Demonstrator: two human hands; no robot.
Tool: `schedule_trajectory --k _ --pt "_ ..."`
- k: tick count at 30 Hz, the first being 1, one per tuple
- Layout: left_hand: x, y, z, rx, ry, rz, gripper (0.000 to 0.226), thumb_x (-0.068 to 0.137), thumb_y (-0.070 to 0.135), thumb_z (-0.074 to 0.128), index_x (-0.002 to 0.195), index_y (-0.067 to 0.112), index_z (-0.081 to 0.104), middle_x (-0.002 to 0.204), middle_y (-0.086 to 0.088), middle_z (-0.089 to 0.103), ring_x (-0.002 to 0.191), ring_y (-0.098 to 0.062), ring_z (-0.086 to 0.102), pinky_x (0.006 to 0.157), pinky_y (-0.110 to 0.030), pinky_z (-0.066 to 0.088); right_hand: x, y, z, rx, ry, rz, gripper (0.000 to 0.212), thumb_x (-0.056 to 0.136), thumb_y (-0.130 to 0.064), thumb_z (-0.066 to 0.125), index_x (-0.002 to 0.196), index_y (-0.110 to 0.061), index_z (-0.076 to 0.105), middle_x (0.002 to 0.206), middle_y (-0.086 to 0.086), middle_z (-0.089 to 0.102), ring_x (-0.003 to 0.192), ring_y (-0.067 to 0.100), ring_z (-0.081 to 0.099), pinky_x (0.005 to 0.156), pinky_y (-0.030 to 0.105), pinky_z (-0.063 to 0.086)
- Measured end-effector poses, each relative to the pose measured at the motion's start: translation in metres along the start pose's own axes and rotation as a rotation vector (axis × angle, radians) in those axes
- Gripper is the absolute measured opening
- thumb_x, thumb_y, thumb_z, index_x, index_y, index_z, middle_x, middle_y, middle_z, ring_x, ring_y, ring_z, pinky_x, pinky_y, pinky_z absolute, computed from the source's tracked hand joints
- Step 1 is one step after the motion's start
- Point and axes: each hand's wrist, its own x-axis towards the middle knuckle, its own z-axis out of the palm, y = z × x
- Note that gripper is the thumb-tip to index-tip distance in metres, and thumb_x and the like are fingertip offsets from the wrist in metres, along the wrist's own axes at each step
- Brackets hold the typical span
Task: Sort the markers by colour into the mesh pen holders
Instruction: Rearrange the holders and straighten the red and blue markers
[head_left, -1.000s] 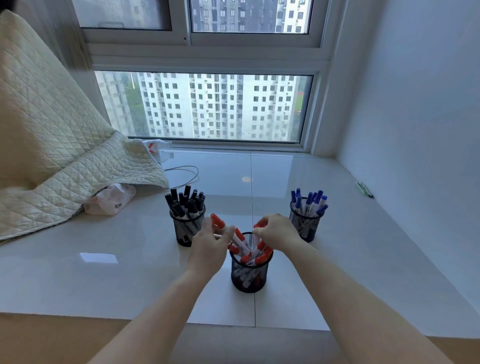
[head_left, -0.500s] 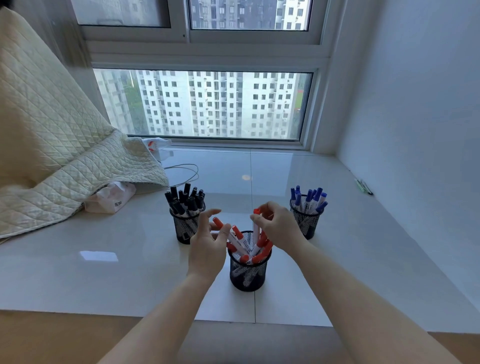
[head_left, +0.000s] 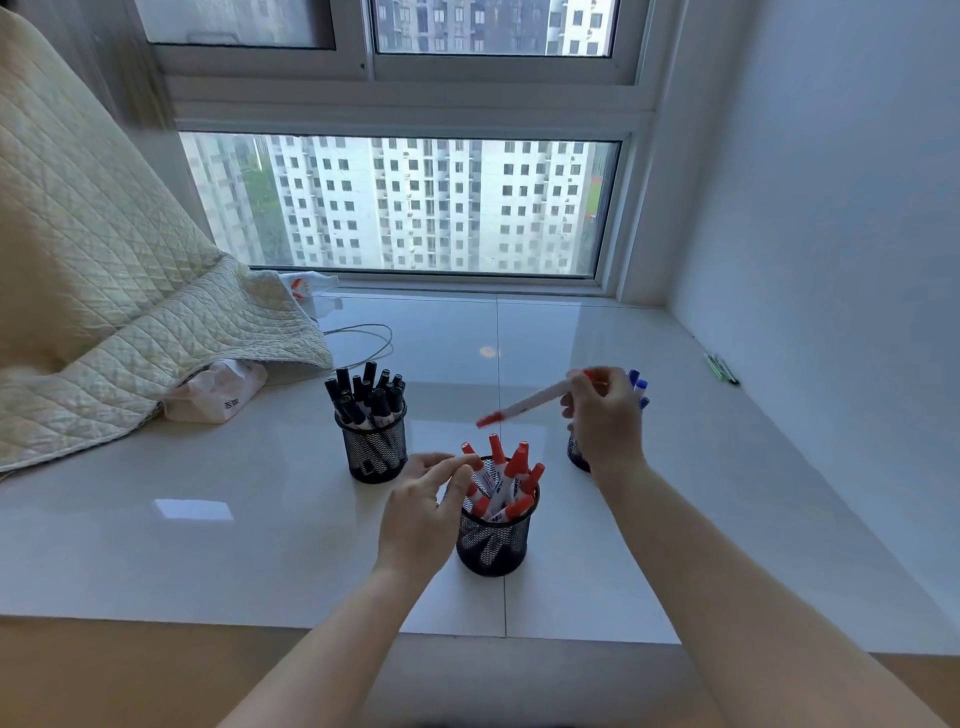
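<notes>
From the head view: the right hand (head_left: 605, 421) pinches a red marker (head_left: 524, 404) in the air, fingers curled round its upper end. It is a slim white barrel with a red cap, tilted, cap end pointing down and left, a little blurred. It hangs above and clear of the middle mesh holder (head_left: 496, 540).

That middle holder, black wire mesh, stands nearest on the glossy white surface (head_left: 208, 545) and bristles with red-capped markers (head_left: 511, 475) leaning every which way. The left hand (head_left: 423, 514) is beside its rim, fingers loosely spread and holding nothing, fingertips close to the nearest red caps; whether they touch, I cannot tell.

To the left and further back, a second mesh holder (head_left: 375, 447) is packed with black markers (head_left: 366, 395). To the right, mostly hidden behind the right hand, a third holder (head_left: 577, 457) shows only its lower edge, with blue caps (head_left: 640, 387) peeking past the fingers.

A quilted cream blanket (head_left: 104, 291) drapes over the far left.
</notes>
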Motion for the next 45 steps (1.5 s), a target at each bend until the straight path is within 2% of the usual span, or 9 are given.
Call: schedule_trajectory --k 5,13,17,22,26,34,37,42,45 --pt "-0.009 0.001 0.005 -0.125 -0.099 -0.114 0.068 0.073 0.061 0.051 0.134 0.035 0.038 0.123 0.013 0.040 0.113 -0.001 0.046 0.096 -0.038 0.046 0.002 0.000 -0.009 0.608 0.037 0.512 0.013 0.091 -0.012 0.044 0.083 -0.010 0.053 0.062 0.000 0.055 0.046 0.006 0.052 0.043 0.019 0.042" --pt "-0.024 -0.010 0.022 -0.181 -0.178 -0.194 0.108 0.059 0.053 0.079 0.143 0.033 0.014 0.135 0.015 0.030 0.127 -0.004 0.032 0.108 -0.034 0.033 -0.012 0.008 -0.009 0.538 -0.222 0.390 0.021 0.089 -0.005 0.055 0.101 -0.022 0.052 0.091 0.001 0.065 0.089 0.015 0.059 0.074 0.030 0.043" --pt "-0.021 -0.010 0.028 -0.194 -0.183 -0.232 0.105 0.056 0.046 0.083 0.139 0.034 0.020 0.138 0.007 0.040 0.123 -0.012 0.045 0.106 -0.039 0.039 -0.021 0.004 -0.005 0.252 -0.345 0.298 0.006 0.093 -0.010 0.050 0.095 -0.013 0.055 0.091 0.005 0.067 0.092 0.019 0.062 0.077 0.031 0.050" --pt "-0.016 -0.007 0.033 -0.221 -0.166 -0.262 0.092 0.052 0.051 0.080 0.129 0.032 0.033 0.126 0.007 0.050 0.116 -0.013 0.051 0.100 -0.038 0.044 -0.031 0.006 -0.003 -0.156 -0.510 0.106 0.016 0.093 -0.022 0.051 0.089 -0.018 0.066 0.078 -0.009 0.064 0.070 0.003 0.057 0.066 0.018 0.045" --pt "-0.016 -0.005 0.034 -0.236 -0.182 -0.266 0.087 0.056 0.055 0.074 0.129 0.032 0.033 0.125 0.005 0.054 0.113 -0.014 0.054 0.099 -0.041 0.044 -0.035 0.011 -0.001 -0.414 -0.549 -0.050 0.006 0.086 -0.021 0.062 0.091 -0.023 0.060 0.078 -0.009 0.062 0.076 0.011 0.063 0.074 0.029 0.055" --pt "-0.017 -0.004 0.029 -0.181 -0.183 -0.243 0.066 0.060 0.053 0.076 0.110 0.050 0.034 0.114 0.017 0.054 0.100 0.006 0.051 0.077 -0.015 0.038 -0.038 0.015 -0.001 -0.449 -0.382 -0.336 0.053 0.078 -0.015 0.071 0.120 -0.024 0.041 0.079 -0.014 0.054 0.064 0.007 0.062 0.057 0.022 0.054" --pt "-0.019 -0.004 0.028 -0.177 -0.176 -0.246 0.063 0.057 0.058 0.074 0.105 0.057 0.033 0.110 0.026 0.052 0.097 0.014 0.049 0.074 -0.010 0.035 -0.038 0.018 -0.002 -0.498 -0.338 -0.455 0.045 0.081 -0.016 0.068 0.119 -0.020 0.046 0.080 -0.013 0.055 0.060 0.008 0.060 0.053 0.014 0.046" --pt "-0.020 -0.005 0.029 -0.175 -0.175 -0.258 0.063 0.057 0.058 0.075 0.101 0.066 0.030 0.107 0.027 0.054 0.096 0.010 0.054 0.074 -0.012 0.039 -0.040 0.019 0.000 -0.574 -0.357 -0.549 0.017 0.086 -0.014 0.063 0.103 -0.015 0.066 0.084 -0.004 0.067 0.072 0.014 0.062 0.070 0.031 0.053" --pt "-0.020 -0.006 0.028 -0.183 -0.161 -0.254 0.063 0.054 0.059 0.074 0.101 0.066 0.032 0.104 0.030 0.056 0.095 0.015 0.055 0.073 -0.010 0.040 -0.038 0.021 -0.002 -0.491 -0.334 -0.509 0.017 0.086 -0.010 0.062 0.101 -0.013 0.071 0.090 0.001 0.069 0.078 0.016 0.065 0.075 0.028 0.053"
